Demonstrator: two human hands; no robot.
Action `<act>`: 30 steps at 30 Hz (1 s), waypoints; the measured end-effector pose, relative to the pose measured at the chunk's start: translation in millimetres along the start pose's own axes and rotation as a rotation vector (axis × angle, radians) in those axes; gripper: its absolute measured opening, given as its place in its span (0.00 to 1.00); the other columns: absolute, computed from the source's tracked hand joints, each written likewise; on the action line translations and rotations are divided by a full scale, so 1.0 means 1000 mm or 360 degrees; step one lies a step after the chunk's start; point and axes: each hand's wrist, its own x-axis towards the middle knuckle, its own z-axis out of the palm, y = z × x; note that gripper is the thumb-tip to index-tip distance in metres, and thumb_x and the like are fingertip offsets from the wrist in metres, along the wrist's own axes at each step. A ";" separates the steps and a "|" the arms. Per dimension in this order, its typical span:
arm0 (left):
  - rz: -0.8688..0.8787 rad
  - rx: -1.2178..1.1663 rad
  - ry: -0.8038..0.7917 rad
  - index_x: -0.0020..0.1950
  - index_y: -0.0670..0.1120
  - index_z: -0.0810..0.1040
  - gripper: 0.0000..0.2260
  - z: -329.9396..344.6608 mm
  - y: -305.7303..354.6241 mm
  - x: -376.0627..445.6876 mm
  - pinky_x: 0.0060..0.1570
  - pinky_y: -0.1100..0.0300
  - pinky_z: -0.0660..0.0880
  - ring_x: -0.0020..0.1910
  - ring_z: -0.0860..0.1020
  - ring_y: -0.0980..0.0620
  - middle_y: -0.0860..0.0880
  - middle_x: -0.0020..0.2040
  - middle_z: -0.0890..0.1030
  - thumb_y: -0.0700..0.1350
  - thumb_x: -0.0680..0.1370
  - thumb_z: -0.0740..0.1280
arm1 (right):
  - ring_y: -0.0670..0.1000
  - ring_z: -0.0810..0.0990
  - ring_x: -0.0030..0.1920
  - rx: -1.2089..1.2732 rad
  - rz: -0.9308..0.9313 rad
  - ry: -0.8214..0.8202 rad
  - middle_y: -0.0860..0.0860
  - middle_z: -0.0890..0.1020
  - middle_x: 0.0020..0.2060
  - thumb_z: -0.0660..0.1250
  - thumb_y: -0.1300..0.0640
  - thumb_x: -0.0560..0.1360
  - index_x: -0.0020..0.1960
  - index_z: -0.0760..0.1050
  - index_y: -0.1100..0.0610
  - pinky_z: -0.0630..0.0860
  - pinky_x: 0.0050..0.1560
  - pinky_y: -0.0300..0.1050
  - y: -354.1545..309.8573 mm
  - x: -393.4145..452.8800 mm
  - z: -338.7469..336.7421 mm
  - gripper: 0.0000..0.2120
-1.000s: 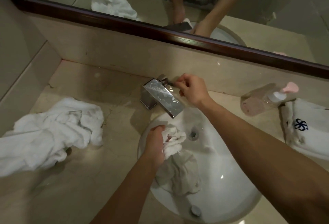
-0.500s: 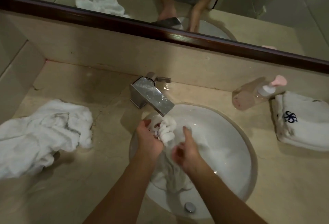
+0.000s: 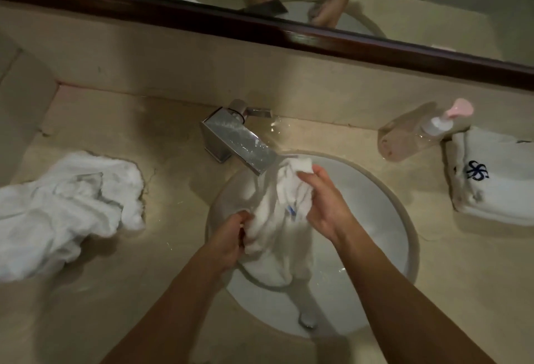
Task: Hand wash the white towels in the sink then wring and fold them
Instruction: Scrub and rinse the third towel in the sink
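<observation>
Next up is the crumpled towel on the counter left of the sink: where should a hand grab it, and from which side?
Take the crumpled towel by its raised bunched edge nearest the sink, reaching in from the right and above. The folds there stand up off the counter, so fingers could likely close around them.

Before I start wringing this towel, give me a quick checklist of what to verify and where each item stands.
1. Both hands on the towel: ok, left hand grips its lower bunch, right hand its upper part.
2. Towel over the sink: ok.
3. Water off at the faucet: cannot tell, no stream is plainly visible.
4. Towel rinsed clean: cannot tell.
5. Spot for folded towels: ok, folded towel lies on the right counter.
6. More washing waiting: crumpled towel lies on the left.
</observation>
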 end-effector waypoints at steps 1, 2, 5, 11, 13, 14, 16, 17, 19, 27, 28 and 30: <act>-0.0041 -0.0077 -0.0024 0.42 0.40 0.82 0.09 0.002 0.000 -0.001 0.38 0.53 0.78 0.33 0.79 0.46 0.44 0.33 0.81 0.42 0.77 0.64 | 0.57 0.81 0.58 0.0092 0.0059 -0.0093 0.59 0.80 0.61 0.64 0.56 0.81 0.66 0.73 0.57 0.78 0.56 0.54 0.000 -0.004 0.000 0.14; -0.0056 -0.0191 -0.0036 0.42 0.39 0.82 0.09 0.007 0.002 0.000 0.36 0.54 0.78 0.33 0.80 0.46 0.43 0.34 0.82 0.42 0.77 0.65 | 0.57 0.80 0.61 0.0223 0.0123 -0.0162 0.59 0.79 0.63 0.63 0.54 0.83 0.69 0.72 0.59 0.78 0.59 0.54 0.003 -0.008 -0.001 0.17; -0.0059 -0.0577 -0.0064 0.46 0.40 0.76 0.02 0.016 0.001 0.011 0.27 0.63 0.74 0.27 0.77 0.50 0.46 0.30 0.80 0.37 0.75 0.64 | 0.52 0.84 0.44 -0.0084 0.0155 -0.0004 0.57 0.82 0.51 0.61 0.59 0.83 0.66 0.72 0.58 0.81 0.40 0.45 0.017 -0.011 -0.006 0.13; 0.0062 -0.0582 -0.0347 0.58 0.49 0.73 0.15 0.013 0.014 0.024 0.44 0.71 0.75 0.41 0.80 0.66 0.64 0.41 0.83 0.35 0.76 0.70 | 0.51 0.81 0.44 -0.0822 -0.0046 0.0329 0.55 0.81 0.46 0.67 0.56 0.79 0.55 0.74 0.59 0.77 0.43 0.44 0.033 -0.005 0.001 0.08; 0.0030 -0.0390 -0.0094 0.53 0.42 0.79 0.07 0.017 0.023 0.023 0.46 0.59 0.77 0.41 0.81 0.50 0.48 0.46 0.84 0.43 0.79 0.68 | 0.54 0.82 0.47 -0.0746 -0.0107 0.0307 0.56 0.82 0.47 0.67 0.55 0.80 0.54 0.74 0.58 0.79 0.46 0.47 0.028 0.003 0.012 0.07; 0.0156 -0.0432 0.0005 0.51 0.40 0.81 0.07 0.017 0.024 0.030 0.45 0.57 0.78 0.39 0.81 0.48 0.45 0.45 0.84 0.43 0.79 0.67 | 0.55 0.82 0.47 -0.0789 -0.0150 0.0297 0.57 0.82 0.48 0.67 0.56 0.80 0.54 0.74 0.58 0.79 0.45 0.48 0.025 0.008 0.017 0.06; 0.0431 -0.0506 0.0117 0.50 0.41 0.81 0.05 0.011 0.022 0.038 0.45 0.55 0.78 0.39 0.81 0.48 0.43 0.44 0.83 0.38 0.80 0.65 | 0.55 0.81 0.45 -0.0936 -0.0294 0.0364 0.56 0.81 0.48 0.65 0.62 0.80 0.55 0.73 0.57 0.79 0.41 0.46 0.023 0.015 0.021 0.04; 0.0470 -0.0519 0.0116 0.53 0.42 0.80 0.06 0.009 0.019 0.037 0.47 0.53 0.77 0.42 0.81 0.47 0.42 0.46 0.83 0.38 0.81 0.64 | 0.54 0.81 0.44 -0.1023 -0.0381 0.0421 0.55 0.81 0.48 0.64 0.64 0.80 0.56 0.73 0.56 0.79 0.40 0.47 0.024 0.016 0.019 0.07; 0.0478 -0.0332 0.0247 0.62 0.47 0.78 0.11 0.005 0.012 0.044 0.51 0.52 0.76 0.50 0.80 0.44 0.43 0.57 0.81 0.47 0.80 0.67 | 0.53 0.80 0.42 -0.1205 -0.0487 0.0517 0.53 0.81 0.48 0.64 0.65 0.79 0.58 0.73 0.52 0.78 0.39 0.47 0.022 0.016 0.008 0.12; 0.0562 0.0382 0.0235 0.74 0.53 0.69 0.24 -0.001 0.010 0.056 0.58 0.59 0.72 0.62 0.74 0.49 0.48 0.70 0.73 0.51 0.78 0.68 | 0.61 0.81 0.50 -0.0682 0.0142 0.0951 0.58 0.83 0.44 0.74 0.60 0.72 0.43 0.80 0.60 0.80 0.56 0.60 0.007 0.026 -0.024 0.05; 0.0624 0.0611 0.0374 0.71 0.51 0.72 0.19 0.001 0.013 0.057 0.57 0.63 0.71 0.62 0.74 0.49 0.48 0.67 0.75 0.50 0.80 0.66 | 0.60 0.80 0.47 -0.0635 0.0044 0.0905 0.58 0.82 0.43 0.74 0.60 0.73 0.42 0.80 0.60 0.79 0.52 0.58 0.011 0.026 -0.020 0.05; 0.0746 0.0754 0.0503 0.58 0.48 0.79 0.10 0.008 0.017 0.059 0.51 0.68 0.69 0.57 0.74 0.49 0.48 0.56 0.80 0.50 0.81 0.64 | 0.58 0.78 0.44 -0.0652 -0.0114 0.0699 0.58 0.80 0.41 0.71 0.59 0.76 0.45 0.79 0.59 0.76 0.47 0.55 0.022 0.024 -0.003 0.04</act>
